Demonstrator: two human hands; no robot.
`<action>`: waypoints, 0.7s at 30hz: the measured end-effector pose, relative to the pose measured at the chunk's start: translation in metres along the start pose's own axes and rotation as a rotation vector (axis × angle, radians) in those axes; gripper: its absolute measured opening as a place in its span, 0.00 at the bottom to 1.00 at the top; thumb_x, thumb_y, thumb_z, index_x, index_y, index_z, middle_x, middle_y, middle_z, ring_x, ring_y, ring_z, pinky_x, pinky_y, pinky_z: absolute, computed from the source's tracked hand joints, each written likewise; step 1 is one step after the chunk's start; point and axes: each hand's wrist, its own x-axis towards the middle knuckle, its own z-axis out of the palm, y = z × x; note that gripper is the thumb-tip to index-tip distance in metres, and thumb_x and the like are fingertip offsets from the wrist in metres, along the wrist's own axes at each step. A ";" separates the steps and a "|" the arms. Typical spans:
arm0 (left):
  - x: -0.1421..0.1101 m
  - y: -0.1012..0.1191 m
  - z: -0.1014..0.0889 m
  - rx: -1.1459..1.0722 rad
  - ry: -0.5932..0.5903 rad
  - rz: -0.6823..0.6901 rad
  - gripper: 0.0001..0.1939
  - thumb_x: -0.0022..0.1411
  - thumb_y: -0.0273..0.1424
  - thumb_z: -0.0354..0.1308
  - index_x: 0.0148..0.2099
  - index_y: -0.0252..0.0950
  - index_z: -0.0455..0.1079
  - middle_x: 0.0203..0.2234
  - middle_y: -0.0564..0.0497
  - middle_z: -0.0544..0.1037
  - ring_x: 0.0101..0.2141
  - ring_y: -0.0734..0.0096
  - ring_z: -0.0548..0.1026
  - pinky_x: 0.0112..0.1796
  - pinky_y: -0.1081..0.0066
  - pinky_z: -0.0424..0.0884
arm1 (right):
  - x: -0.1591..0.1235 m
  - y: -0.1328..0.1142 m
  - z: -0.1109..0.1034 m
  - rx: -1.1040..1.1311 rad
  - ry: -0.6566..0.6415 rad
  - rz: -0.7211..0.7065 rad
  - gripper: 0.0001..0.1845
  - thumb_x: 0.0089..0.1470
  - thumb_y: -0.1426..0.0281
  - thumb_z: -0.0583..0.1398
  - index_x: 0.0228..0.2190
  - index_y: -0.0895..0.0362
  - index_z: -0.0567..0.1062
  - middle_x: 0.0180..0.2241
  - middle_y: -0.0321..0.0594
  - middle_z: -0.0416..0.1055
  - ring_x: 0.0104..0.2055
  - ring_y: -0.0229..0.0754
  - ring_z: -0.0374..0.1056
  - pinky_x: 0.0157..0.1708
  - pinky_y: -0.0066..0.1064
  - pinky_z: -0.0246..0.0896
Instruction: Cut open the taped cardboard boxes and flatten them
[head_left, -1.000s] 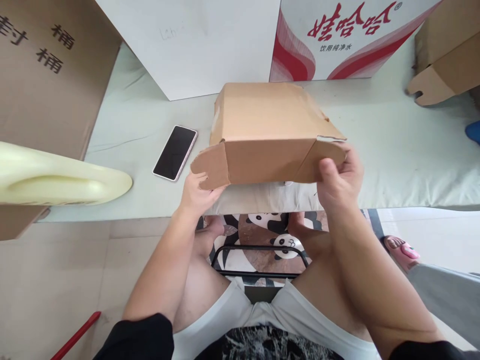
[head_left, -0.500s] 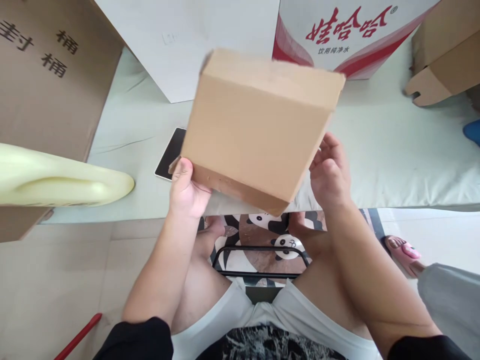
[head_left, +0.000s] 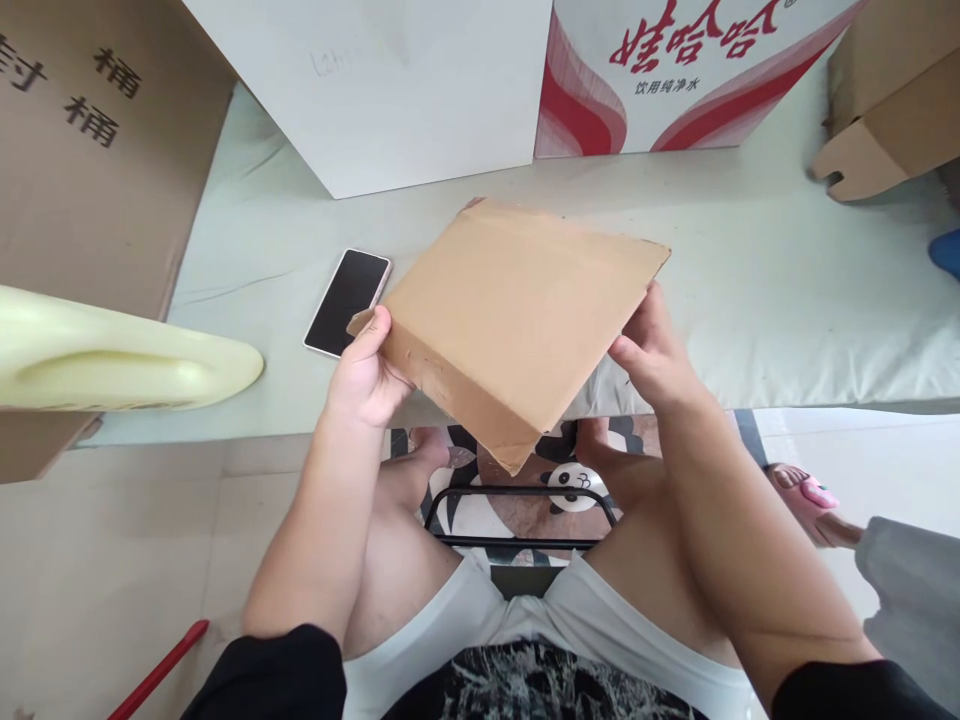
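A brown cardboard box (head_left: 517,300) is held tilted between my hands, above the near edge of the cloth-covered surface (head_left: 780,330). My left hand (head_left: 369,375) grips its left corner, thumb on top beside a small flap and fingers underneath. At the right edge, my right hand (head_left: 651,350) holds the box with the thumb along the side; its other fingers are partly hidden behind the cardboard. A smartphone (head_left: 346,302) with a dark screen lies on the cloth just beyond my left hand.
Behind stand a white box (head_left: 420,90) and a red-and-white printed carton (head_left: 667,80). Large brown cartons (head_left: 112,200) and a pale yellow rounded object (head_left: 135,350) are at left. Another opened cardboard box (head_left: 892,120) sits at right. A person's foot in a pink slipper (head_left: 810,495) shows below.
The box has come down and tipped flatter, its near corner swinging toward me. My right hand has closed onto the right edge. More of the phone shows now.
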 end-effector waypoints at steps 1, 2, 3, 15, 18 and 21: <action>0.001 0.000 -0.001 0.014 -0.013 -0.005 0.23 0.63 0.49 0.67 0.51 0.39 0.77 0.49 0.42 0.83 0.55 0.49 0.80 0.50 0.56 0.84 | 0.001 -0.001 -0.001 0.029 -0.036 -0.002 0.45 0.46 0.33 0.65 0.54 0.48 0.64 0.62 0.50 0.66 0.64 0.57 0.67 0.61 0.54 0.69; 0.002 0.000 -0.003 0.026 -0.019 -0.009 0.23 0.63 0.49 0.67 0.51 0.38 0.76 0.48 0.42 0.83 0.55 0.48 0.80 0.51 0.54 0.83 | 0.002 -0.001 -0.002 0.049 -0.073 0.001 0.48 0.46 0.34 0.66 0.57 0.48 0.63 0.65 0.51 0.63 0.67 0.57 0.64 0.63 0.54 0.68; 0.003 0.000 -0.004 0.035 -0.018 -0.009 0.23 0.63 0.49 0.67 0.50 0.38 0.76 0.47 0.42 0.83 0.55 0.47 0.80 0.52 0.53 0.83 | 0.002 -0.002 -0.002 0.060 -0.108 0.012 0.50 0.44 0.34 0.67 0.58 0.49 0.63 0.66 0.52 0.62 0.69 0.58 0.62 0.64 0.54 0.66; -0.011 0.011 0.007 -0.092 -0.151 0.201 0.27 0.53 0.56 0.70 0.46 0.42 0.77 0.48 0.48 0.84 0.60 0.51 0.76 0.57 0.59 0.77 | 0.004 0.001 0.007 0.031 0.441 0.304 0.38 0.35 0.36 0.72 0.33 0.55 0.77 0.33 0.43 0.76 0.40 0.51 0.74 0.44 0.50 0.73; -0.019 0.005 0.009 0.242 -0.404 0.149 0.33 0.48 0.54 0.75 0.49 0.39 0.77 0.47 0.42 0.84 0.54 0.43 0.80 0.55 0.50 0.78 | 0.003 0.001 0.010 0.068 0.477 0.267 0.35 0.38 0.39 0.73 0.34 0.55 0.79 0.36 0.43 0.77 0.42 0.52 0.74 0.47 0.50 0.73; -0.026 -0.005 0.013 0.460 -0.530 0.113 0.37 0.48 0.53 0.76 0.53 0.37 0.74 0.51 0.38 0.83 0.55 0.39 0.79 0.56 0.48 0.77 | 0.003 -0.001 0.013 0.056 0.507 0.234 0.32 0.43 0.41 0.72 0.35 0.55 0.79 0.36 0.42 0.77 0.43 0.52 0.75 0.50 0.51 0.73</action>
